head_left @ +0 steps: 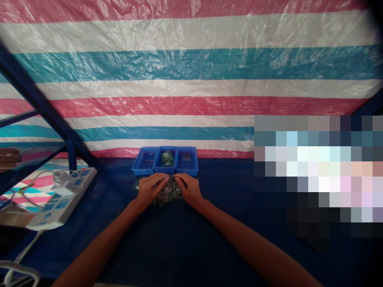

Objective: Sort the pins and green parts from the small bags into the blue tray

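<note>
On the blue table, a dark green see-through bag [165, 197] lies just in front of three blue bins, with small pale pieces dimly showing inside. My left hand [150, 187] reaches in from the left, its thumb and fingers closed on the top of the bag. From the other side my right hand [190, 188] pinches the same gathered part, close to the left fingertips. What lies right between the fingertips is dark and too small to name. Part of the bag shows beyond my left hand.
The left bin [145, 162] holds a few thin metal pieces, the middle bin [166, 170] green-wrapped pieces, and the right bin [187, 164] a small flat item. A white power strip [67, 203] with cables lies at left. Striped sheeting [179, 87] hangs behind. The right side is pixelated.
</note>
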Demonstrator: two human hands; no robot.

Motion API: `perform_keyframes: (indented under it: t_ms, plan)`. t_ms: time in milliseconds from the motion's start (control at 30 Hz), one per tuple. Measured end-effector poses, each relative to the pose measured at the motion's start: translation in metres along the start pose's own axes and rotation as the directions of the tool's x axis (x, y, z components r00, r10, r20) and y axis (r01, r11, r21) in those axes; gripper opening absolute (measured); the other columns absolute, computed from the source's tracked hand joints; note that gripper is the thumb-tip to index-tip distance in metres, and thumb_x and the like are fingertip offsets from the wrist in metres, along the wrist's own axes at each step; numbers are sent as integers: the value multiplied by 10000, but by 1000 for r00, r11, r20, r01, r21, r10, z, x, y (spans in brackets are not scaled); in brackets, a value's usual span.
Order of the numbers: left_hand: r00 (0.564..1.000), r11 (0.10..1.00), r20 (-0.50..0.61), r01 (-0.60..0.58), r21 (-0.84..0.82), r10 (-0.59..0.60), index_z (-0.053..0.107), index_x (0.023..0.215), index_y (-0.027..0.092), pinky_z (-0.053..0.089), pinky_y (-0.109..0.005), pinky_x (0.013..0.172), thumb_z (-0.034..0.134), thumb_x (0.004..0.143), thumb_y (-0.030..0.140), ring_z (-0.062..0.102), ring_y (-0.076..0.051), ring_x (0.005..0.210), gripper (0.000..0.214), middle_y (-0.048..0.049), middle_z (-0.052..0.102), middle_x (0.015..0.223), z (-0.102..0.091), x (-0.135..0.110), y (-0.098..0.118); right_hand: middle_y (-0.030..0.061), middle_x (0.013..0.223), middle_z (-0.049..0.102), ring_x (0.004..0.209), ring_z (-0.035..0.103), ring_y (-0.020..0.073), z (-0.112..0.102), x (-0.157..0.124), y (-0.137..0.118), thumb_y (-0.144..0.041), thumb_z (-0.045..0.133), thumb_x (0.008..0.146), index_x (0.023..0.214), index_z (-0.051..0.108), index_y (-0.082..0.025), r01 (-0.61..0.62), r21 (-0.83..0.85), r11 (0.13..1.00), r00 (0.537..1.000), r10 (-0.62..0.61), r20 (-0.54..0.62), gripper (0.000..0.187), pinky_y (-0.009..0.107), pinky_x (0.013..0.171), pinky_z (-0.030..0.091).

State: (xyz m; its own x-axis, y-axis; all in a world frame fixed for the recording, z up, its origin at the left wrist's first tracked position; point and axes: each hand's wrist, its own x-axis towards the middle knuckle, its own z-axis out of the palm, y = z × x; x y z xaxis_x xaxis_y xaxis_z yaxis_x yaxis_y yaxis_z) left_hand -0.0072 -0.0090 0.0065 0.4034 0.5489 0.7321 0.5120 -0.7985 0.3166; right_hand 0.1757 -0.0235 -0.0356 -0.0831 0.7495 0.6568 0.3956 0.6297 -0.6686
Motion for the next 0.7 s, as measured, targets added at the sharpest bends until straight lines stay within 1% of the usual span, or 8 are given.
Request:
perform_keyframes:
  t_ms: [100,200,333,500,633,700]
  plan:
    - [998,998,-54,38,59,-35,684,955,189,546,-259,749,564,867,224,693,-157,798,152,-36,736,903,-2,-1,3,63,976,679,907,633,176,0,-1,0,-274,411,947,1031,632,-186,-18,12,1000,999,19,-34,252,292,841,483]
    - [993,991,-91,84,101,-75,689,949,189,548,-248,710,572,857,237,697,-154,751,156,-27,742,854,-4,-1,4,61,965,684,901,638,176,-1,-1,0,-269,398,949,1025,634,-186,-19,9,1000,999,20,-37,261,293,835,488]
    - [989,987,-107,114,117,-101,691,927,187,549,-250,711,564,857,254,700,-157,742,160,-27,743,815,-4,-1,4,58,960,685,901,640,176,-2,-1,-1,-261,389,952,1018,635,-188,-19,9,1000,999,19,-36,265,293,827,490]
    - [985,982,-119,138,128,-123,687,921,186,545,-235,687,565,847,237,703,-148,717,151,-11,743,776,-5,0,7,54,948,686,883,643,172,-2,0,-2,-258,385,950,1011,636,-190,-14,11,1000,999,15,-49,267,288,811,491]
    - [984,983,-127,140,119,-125,684,877,184,541,-225,672,554,846,221,703,-140,719,139,-10,745,810,-5,0,7,57,952,685,891,641,176,-2,0,-2,-262,380,951,1011,634,-188,-22,11,1000,999,22,-40,271,290,815,488]
    - [982,980,-136,152,131,-134,680,887,179,535,-225,656,559,842,218,698,-137,695,136,-14,745,815,-5,0,7,57,953,683,893,639,175,-2,0,-2,-261,382,950,1007,633,-188,-27,11,1000,999,27,-34,268,288,817,485]
